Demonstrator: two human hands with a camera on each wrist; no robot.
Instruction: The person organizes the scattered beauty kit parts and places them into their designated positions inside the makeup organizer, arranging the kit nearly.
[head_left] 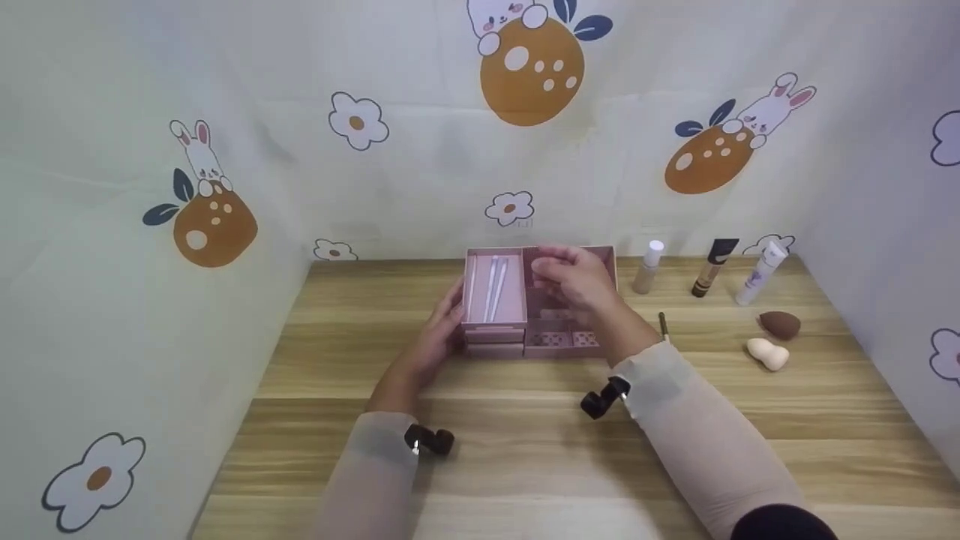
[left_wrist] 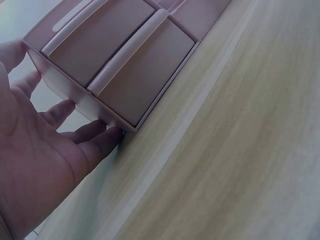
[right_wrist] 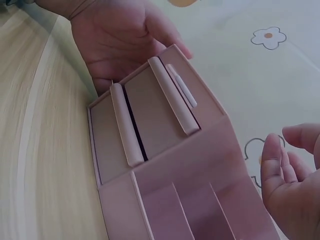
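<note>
A pink desktop organizer (head_left: 493,350) stands against the back wall, with two drawers on its left and open compartments on its right. Slender white sticks (head_left: 495,289) lie in the tray above the drawers. My left hand (head_left: 437,337) touches the organizer's left side, its fingers spread along that wall in the left wrist view. Over the right-hand compartments hovers my right hand (head_left: 581,281), fingers bent loosely. The right wrist view shows this hand (right_wrist: 297,187) beside the organizer's upper edge, thumb and fingers apart with nothing visible between them.
Right of the organizer stand a white-capped bottle (head_left: 649,270), a black-capped tube (head_left: 712,270) and a white tube (head_left: 759,276). Nearer lie a brown makeup sponge (head_left: 781,325), a cream sponge (head_left: 768,354) and a thin dark stick (head_left: 663,324). A patterned cloth (head_left: 420,180) hangs behind.
</note>
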